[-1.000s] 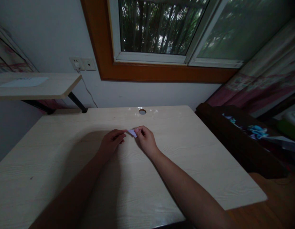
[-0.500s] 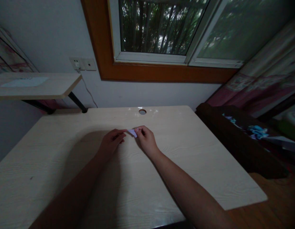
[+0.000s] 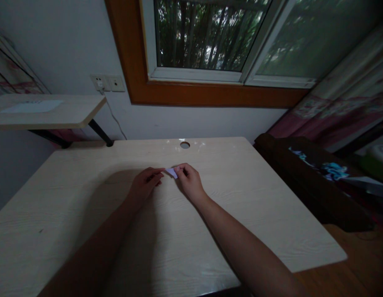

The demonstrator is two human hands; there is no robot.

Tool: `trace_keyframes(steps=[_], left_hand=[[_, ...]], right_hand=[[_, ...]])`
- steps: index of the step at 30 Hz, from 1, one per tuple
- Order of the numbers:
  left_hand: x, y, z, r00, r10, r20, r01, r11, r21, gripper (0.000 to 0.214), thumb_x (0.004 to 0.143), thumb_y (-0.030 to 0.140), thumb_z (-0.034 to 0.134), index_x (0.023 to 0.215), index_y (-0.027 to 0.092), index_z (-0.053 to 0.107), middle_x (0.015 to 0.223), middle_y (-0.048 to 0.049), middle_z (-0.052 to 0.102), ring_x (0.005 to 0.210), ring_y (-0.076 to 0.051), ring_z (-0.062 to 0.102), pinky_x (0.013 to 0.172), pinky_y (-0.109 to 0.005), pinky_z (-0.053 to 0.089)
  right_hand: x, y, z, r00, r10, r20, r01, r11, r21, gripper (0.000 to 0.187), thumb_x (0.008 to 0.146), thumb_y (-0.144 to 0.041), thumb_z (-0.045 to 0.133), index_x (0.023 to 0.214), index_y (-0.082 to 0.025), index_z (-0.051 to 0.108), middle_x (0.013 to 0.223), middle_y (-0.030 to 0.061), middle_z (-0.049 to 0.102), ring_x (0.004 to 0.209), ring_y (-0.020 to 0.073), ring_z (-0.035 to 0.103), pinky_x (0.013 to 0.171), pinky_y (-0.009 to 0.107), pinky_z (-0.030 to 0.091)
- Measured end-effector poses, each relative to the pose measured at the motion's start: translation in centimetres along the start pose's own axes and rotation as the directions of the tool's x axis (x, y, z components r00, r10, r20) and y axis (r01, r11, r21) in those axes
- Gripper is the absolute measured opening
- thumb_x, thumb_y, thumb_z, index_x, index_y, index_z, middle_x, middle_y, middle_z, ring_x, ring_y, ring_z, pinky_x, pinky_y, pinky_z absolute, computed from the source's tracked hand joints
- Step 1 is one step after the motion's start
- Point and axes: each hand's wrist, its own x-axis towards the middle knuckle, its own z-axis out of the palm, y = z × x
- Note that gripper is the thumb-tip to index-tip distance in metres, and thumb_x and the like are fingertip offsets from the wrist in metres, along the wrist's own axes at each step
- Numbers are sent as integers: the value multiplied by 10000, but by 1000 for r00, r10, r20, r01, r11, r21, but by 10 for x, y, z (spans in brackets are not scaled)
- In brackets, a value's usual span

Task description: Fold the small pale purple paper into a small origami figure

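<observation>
A small pale lilac piece of folded paper (image 3: 171, 172) is held just above the desk, its narrow end pointing left. My right hand (image 3: 189, 181) pinches its right end between thumb and forefinger. To the left, my left hand (image 3: 145, 181) has its forefinger stretched out to the paper's left tip, with the thumb a little below and apart. Whether that fingertip touches the paper or stops just short, I cannot tell. Both hands are over the middle of the light wood-grain desk (image 3: 241, 214).
A round cable hole (image 3: 185, 145) is near the desk's back edge. At the left a raised shelf (image 3: 86, 111) on black legs carries a sheet of paper (image 3: 32, 106). A cord (image 3: 115, 117) hangs from the wall socket (image 3: 100, 82). Dark furniture (image 3: 303, 177) with cloth on it stands right.
The paper has tilted very slightly in my right hand. Otherwise both hands stay where they were.
</observation>
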Motion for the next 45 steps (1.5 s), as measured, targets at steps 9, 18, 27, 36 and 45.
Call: trace_keyframes(steps=[9,18,27,36,45], left_hand=[[1,-3,0,1000,16,-6,-16,1000,15,304,839,393,638,1067,214,729,855,-33,675,709,-140,627,670,-254,511],[0,-1,0,1000,27,-6,-27,999,19,301,841,389,633,1071,219,725,860,-35,684,715,-142,632,676,-258,513],[0,2,-1,1000,27,3,-27,999,29,321,840,379,631,1100,211,716,810,-25,672,691,-133,621,661,-244,510],[0,-1,0,1000,22,5,-22,999,27,308,842,383,631,1086,217,717,832,-30,674,705,-144,627,671,-253,506],[0,-4,0,1000,11,8,-11,1000,14,310,846,386,633,1088,213,715,867,-39,685,718,-142,626,680,-254,511]], right_hand=[[0,3,1,1000,0,4,0,1000,-3,236,909,-393,540,860,-197,663,772,23,649,723,176,582,676,267,435],[0,1,0,1000,6,6,-6,1000,-3,229,907,-385,547,851,-194,661,750,15,637,702,167,572,661,261,427],[0,1,0,1000,16,15,-15,1000,-10,248,909,-396,541,856,-191,670,772,24,653,732,172,583,680,262,436],[-1,-2,-1,1000,2,8,-2,1000,-12,230,911,-377,540,858,-191,665,766,25,648,715,171,578,669,263,432],[0,-2,-1,1000,6,16,-5,1000,-15,235,913,-376,541,853,-187,667,761,21,648,716,170,579,671,260,430]])
